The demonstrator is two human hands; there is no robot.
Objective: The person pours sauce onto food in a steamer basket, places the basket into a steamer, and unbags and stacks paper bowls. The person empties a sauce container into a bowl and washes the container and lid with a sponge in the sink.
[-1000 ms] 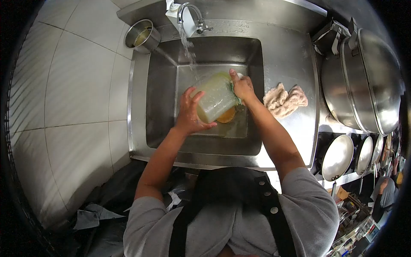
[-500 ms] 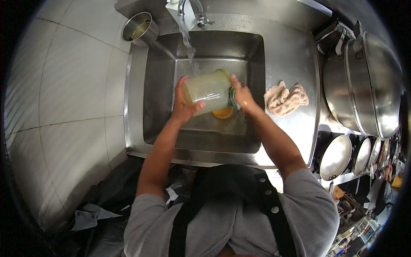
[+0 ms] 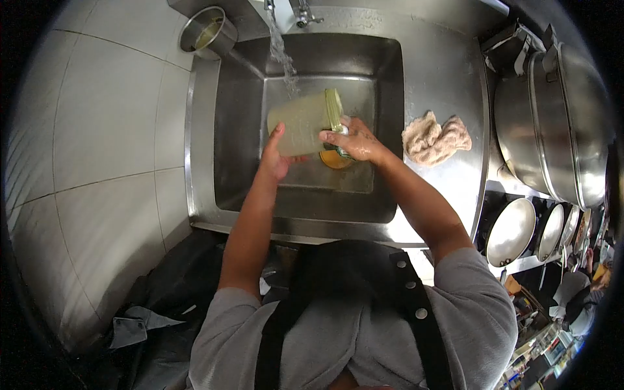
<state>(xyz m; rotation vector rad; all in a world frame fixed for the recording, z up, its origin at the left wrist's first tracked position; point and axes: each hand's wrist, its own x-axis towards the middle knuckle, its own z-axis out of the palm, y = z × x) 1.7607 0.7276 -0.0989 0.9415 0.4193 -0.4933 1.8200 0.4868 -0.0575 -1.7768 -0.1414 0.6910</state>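
A cloudy, pale yellow-green container [image 3: 300,123] lies on its side over the steel sink [image 3: 234,130], its rim toward the right. My left hand [image 3: 277,156] holds its base end, thumb on top and fingers underneath. At the rim, my right hand [image 3: 354,140] is closed on a green and white scrubber [image 3: 342,151], partly hidden by the fingers. Beneath the container, an orange round object [image 3: 333,160] rests on the sink floor, partly covered. Water [image 3: 278,49] runs from the tap behind the container.
A crumpled beige cloth [image 3: 434,139] lies on the steel counter right of the sink. A metal pot [image 3: 218,36] stands at the back left corner. Large steel bowls [image 3: 520,130] and several pans [image 3: 511,233] are at the right. Part of a person shows at the far right edge.
The container has turned so its rim faces right, and its far end is tilted less. My right hand has shifted from the rim's outer side to its lower part, thumb now at the opening.
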